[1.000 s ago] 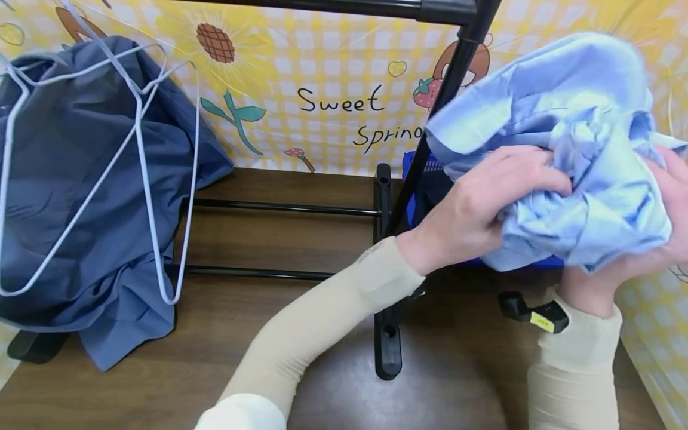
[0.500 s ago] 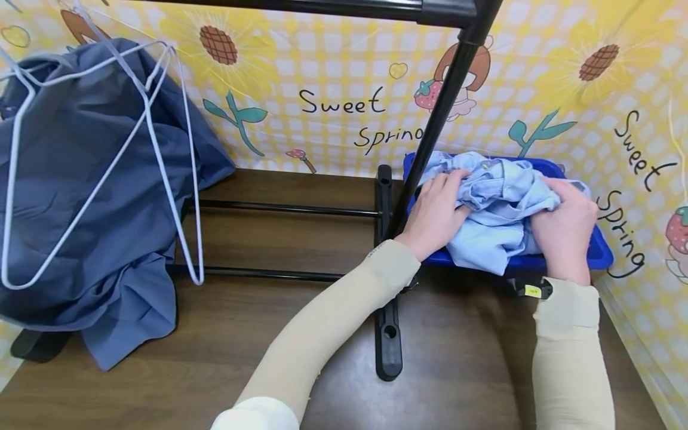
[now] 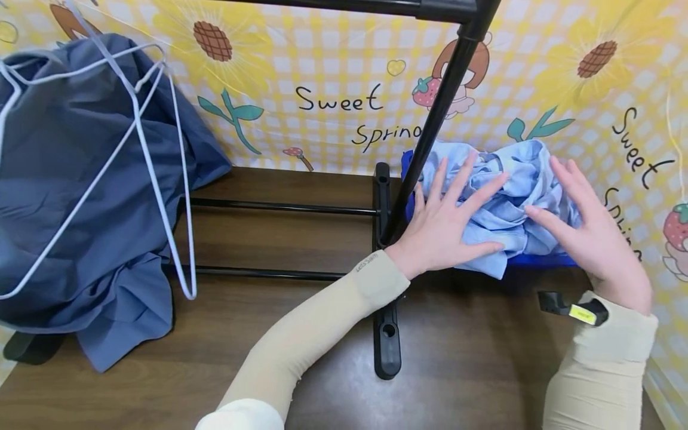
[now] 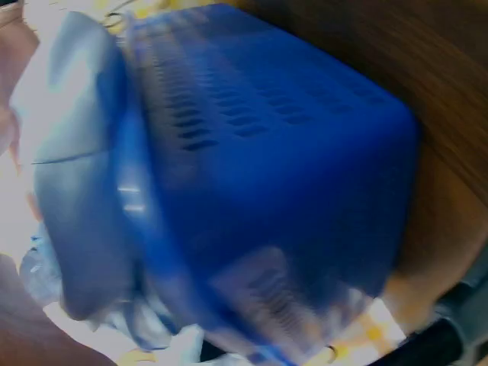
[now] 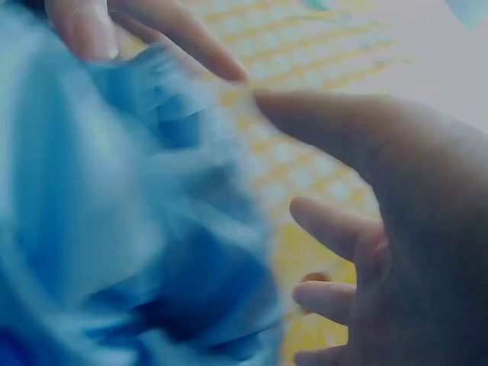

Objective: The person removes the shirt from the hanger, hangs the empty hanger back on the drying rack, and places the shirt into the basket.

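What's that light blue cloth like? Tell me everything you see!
The light blue cloth looks thin and soft, all crumpled into loose folds, with a seam-like line. It's heaped in the blue basket, one flap hanging over its edge. The left hand is spread over it, perhaps touching; the right hand is beside it, seemingly apart.

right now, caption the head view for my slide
Outstretched left hand and right hand at crumpled light-blue cloth in a blue basket beside a black rack.
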A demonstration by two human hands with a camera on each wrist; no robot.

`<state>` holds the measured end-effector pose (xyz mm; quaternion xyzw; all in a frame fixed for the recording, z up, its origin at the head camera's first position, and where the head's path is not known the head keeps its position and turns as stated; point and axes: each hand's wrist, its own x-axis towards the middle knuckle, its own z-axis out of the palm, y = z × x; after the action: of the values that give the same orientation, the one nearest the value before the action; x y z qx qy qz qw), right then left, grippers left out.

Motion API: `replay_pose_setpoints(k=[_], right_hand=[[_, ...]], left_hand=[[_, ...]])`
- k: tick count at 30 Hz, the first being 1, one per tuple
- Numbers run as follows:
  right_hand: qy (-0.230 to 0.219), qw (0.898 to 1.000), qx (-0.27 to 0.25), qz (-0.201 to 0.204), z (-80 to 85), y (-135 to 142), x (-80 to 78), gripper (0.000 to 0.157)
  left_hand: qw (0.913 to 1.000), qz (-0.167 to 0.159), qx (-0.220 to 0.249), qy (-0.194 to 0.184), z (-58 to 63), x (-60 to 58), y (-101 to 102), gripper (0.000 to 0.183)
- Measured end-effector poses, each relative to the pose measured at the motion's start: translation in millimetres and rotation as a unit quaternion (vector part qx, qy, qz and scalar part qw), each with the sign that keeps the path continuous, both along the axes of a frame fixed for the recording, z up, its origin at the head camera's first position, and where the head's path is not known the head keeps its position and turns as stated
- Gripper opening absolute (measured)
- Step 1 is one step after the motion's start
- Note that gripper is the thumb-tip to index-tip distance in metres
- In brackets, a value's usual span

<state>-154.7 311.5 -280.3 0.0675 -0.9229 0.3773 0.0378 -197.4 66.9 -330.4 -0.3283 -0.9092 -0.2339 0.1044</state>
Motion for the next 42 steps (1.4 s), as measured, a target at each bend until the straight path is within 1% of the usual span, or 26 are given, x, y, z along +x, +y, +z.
replay_pose_setpoints(k=[1, 3, 5, 6, 8, 10, 13, 16, 18, 19, 20, 22, 25, 29, 32, 34, 37, 42], right_hand=[[-0.007, 1.000, 0.001, -0.002, -4.1, -2.0, -2.8, 0.077], [-0.012, 0.999, 0.034, -0.002, -17.8, -4.5, -12.2, 0.072], [-0.033, 0.997, 0.067, -0.004, -34.5, -7.6, -22.5, 0.073], [-0.051, 0.995, 0.084, -0.008, -42.6, -9.5, -27.3, 0.074], [-0.080, 0.989, 0.120, -0.013, -55.9, -11.8, -36.7, 0.076], [-0.112, 0.981, 0.155, -0.012, -64.1, -13.6, -44.4, 0.080], [-0.156, 0.968, 0.194, 0.014, -69.0, -16.8, -52.5, 0.084], [-0.192, 0.957, 0.211, 0.051, -70.2, -20.8, -57.9, 0.087], [-0.208, 0.951, 0.218, 0.067, -70.3, -22.4, -59.3, 0.088], [-0.213, 0.950, 0.220, 0.069, -70.1, -22.5, -59.2, 0.088], [-0.214, 0.949, 0.221, 0.069, -69.7, -22.6, -58.9, 0.087], [-0.211, 0.950, 0.221, 0.063, -69.3, -22.5, -57.7, 0.087], [-0.190, 0.957, 0.216, 0.042, -69.0, -22.5, -55.4, 0.088], [-0.148, 0.968, 0.203, 0.015, -69.6, -24.1, -53.8, 0.089], [-0.123, 0.974, 0.193, -0.003, -70.1, -23.7, -52.5, 0.090], [-0.111, 0.976, 0.189, -0.012, -70.7, -23.0, -51.6, 0.090], [-0.099, 0.978, 0.181, -0.021, -71.0, -22.2, -50.3, 0.090], [-0.091, 0.981, 0.172, -0.025, -71.9, -22.9, -46.8, 0.090]], left_hand=[[0.9996, 0.005, -0.029, 0.003, -3.1, -2.2, 1.2, 0.098], [0.9967, 0.022, -0.077, -0.007, -11.5, -9.1, 4.5, 0.093], [0.9909, 0.048, -0.122, -0.029, -20.2, -17.0, 8.1, 0.089], [0.9868, 0.058, -0.146, -0.040, -23.7, -20.6, 10.1, 0.087], [0.9758, 0.074, -0.196, -0.062, -27.0, -27.0, 13.9, 0.086], [0.9613, 0.083, -0.252, -0.075, -26.4, -31.4, 16.4, 0.086], [0.9389, 0.087, -0.319, -0.095, -22.2, -35.1, 18.3, 0.085], [0.9177, 0.092, -0.369, -0.116, -19.7, -36.7, 18.6, 0.084], [0.9102, 0.093, -0.384, -0.125, -20.1, -37.5, 18.8, 0.083], [0.9093, 0.092, -0.386, -0.124, -20.9, -37.8, 18.9, 0.083], [0.9098, 0.091, -0.386, -0.123, -22.1, -38.1, 19.0, 0.084], [0.9163, 0.088, -0.375, -0.111, -25.2, -38.8, 18.7, 0.084], [0.9345, 0.089, -0.333, -0.089, -29.5, -39.4, 17.1, 0.087], [0.9593, 0.096, -0.253, -0.083, -31.9, -38.6, 13.3, 0.088], [0.9720, 0.091, -0.200, -0.083, -31.4, -35.9, 10.4, 0.087], [0.9779, 0.084, -0.175, -0.078, -30.1, -32.8, 7.8, 0.085], [0.9833, 0.066, -0.158, -0.061, -25.9, -25.0, 2.6, 0.081], [0.9884, 0.028, -0.142, -0.044, -20.8, -5.0, -11.3, 0.077]])
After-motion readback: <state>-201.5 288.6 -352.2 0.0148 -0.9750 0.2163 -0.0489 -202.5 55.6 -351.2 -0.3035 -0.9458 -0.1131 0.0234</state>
